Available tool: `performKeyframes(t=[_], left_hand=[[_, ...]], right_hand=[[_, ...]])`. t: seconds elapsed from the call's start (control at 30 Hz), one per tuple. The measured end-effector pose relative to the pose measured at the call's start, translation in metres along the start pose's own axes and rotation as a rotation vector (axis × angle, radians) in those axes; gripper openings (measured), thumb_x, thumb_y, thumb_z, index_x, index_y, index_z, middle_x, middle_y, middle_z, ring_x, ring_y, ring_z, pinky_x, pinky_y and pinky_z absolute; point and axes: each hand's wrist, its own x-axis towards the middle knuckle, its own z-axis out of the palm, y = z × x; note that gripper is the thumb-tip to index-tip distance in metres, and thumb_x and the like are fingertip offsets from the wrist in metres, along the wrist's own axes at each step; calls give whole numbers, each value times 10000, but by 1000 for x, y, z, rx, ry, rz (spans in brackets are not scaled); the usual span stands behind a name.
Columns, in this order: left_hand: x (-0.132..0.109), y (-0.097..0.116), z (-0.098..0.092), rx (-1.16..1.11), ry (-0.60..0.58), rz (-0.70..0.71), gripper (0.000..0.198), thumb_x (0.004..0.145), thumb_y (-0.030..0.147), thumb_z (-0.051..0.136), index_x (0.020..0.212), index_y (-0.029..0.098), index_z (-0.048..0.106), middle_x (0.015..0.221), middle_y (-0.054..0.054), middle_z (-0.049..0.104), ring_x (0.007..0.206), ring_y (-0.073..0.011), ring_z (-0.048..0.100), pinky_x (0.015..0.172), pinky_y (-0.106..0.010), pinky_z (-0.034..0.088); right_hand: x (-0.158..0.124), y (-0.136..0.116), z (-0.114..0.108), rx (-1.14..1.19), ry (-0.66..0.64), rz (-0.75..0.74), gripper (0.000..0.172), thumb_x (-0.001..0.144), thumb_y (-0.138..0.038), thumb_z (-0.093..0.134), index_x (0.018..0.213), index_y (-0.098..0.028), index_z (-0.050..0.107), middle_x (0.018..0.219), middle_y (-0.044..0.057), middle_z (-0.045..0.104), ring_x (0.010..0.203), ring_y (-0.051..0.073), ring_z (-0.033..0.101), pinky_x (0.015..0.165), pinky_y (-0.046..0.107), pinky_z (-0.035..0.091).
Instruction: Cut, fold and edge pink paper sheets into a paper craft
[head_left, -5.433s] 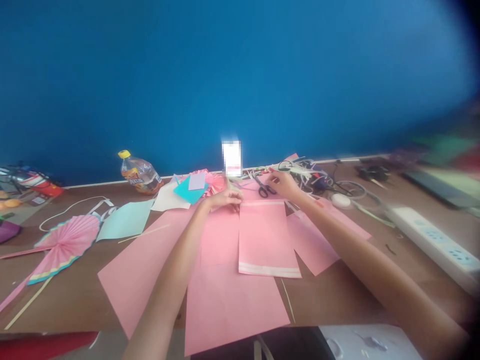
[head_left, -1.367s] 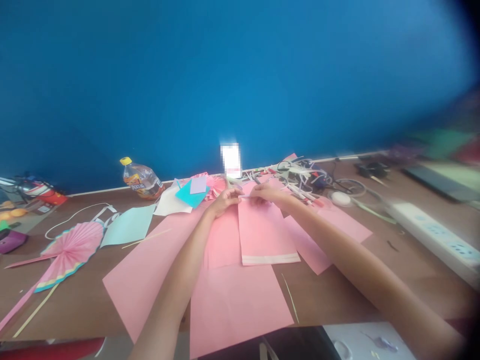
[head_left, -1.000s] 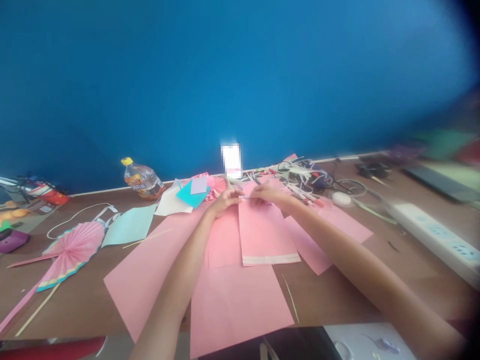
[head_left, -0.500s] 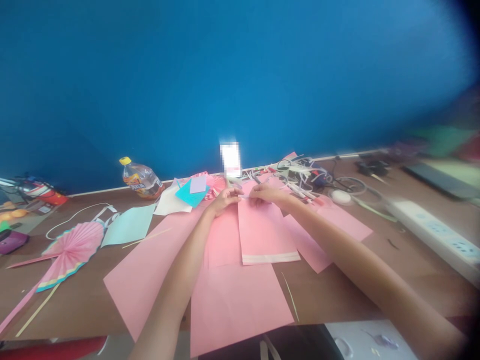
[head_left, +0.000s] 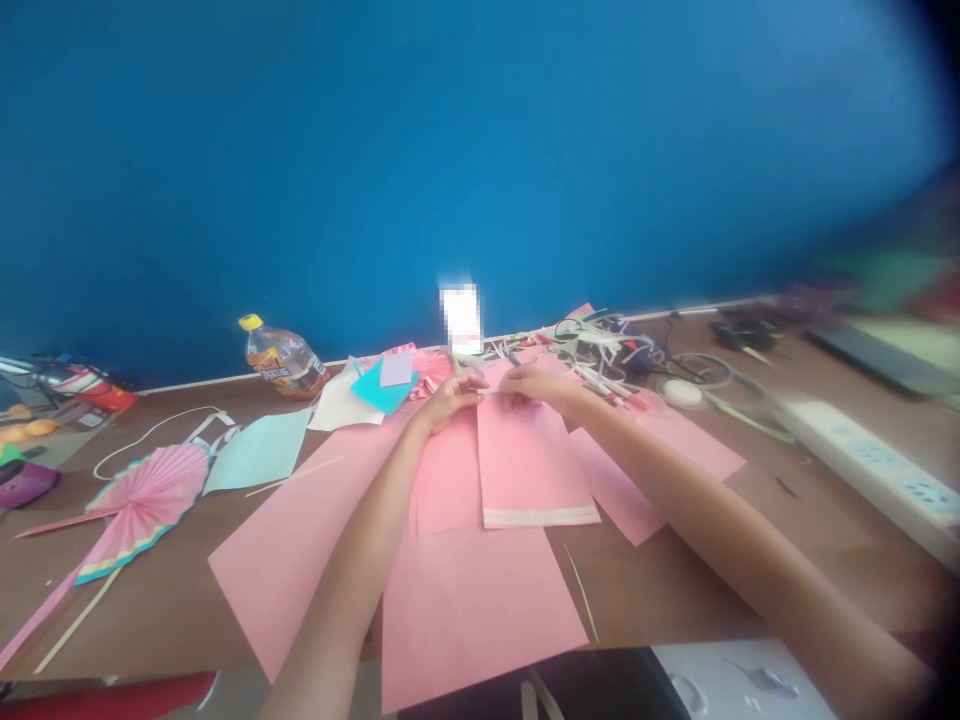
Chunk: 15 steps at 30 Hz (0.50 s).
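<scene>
A narrow pink paper sheet with a pale band along its near edge lies on the brown table, on top of larger pink sheets. Both my hands pinch its far edge. My left hand grips the far left corner with closed fingers. My right hand grips the far edge just to the right, fingers pressed together. The far end looks folded or lifted slightly between them.
A pink pleated paper fan lies at the left, beside a pale mint sheet. A plastic bottle lies by the blue wall. Teal and white papers, tangled cables and strips, and a white power strip lie around.
My right hand has come from the scissors area to the paper's far edge, joining my left hand. The narrow sheet now looks shorter, its far end folded. Little moved in the last second.
</scene>
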Motion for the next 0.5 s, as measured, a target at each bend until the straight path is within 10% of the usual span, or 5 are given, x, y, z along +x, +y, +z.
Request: performKeyframes(t=[0.5], left_hand=[[1, -2, -3, -41, -31, -37, 378, 650, 258, 740, 1016, 182, 685, 1043, -60, 630, 942, -167, 555, 864, -307, 393]], right_hand=[[7, 10, -2, -33, 39, 30, 165, 802, -258, 598, 679, -152, 629, 674, 66, 694, 610, 127, 637, 543, 197, 482]])
